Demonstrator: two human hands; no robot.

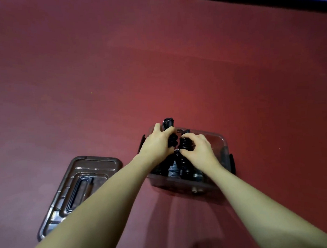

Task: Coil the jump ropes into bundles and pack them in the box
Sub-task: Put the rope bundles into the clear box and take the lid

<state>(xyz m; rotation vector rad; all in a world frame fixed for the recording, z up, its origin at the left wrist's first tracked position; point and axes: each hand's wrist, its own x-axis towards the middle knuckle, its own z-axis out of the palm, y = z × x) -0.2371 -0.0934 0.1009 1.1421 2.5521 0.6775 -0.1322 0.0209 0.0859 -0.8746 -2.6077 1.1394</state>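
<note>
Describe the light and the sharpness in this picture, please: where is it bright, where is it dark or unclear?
Head view: dim and soft overall, with a reddish bright patch on the floor above the box; the corners fall dark. The black jump ropes merge into a dark mass, details unclear. The left hand and right hand look slightly blurred. Glare shows on the lid. Wide-angle stretch lengthens the forearms.
</note>
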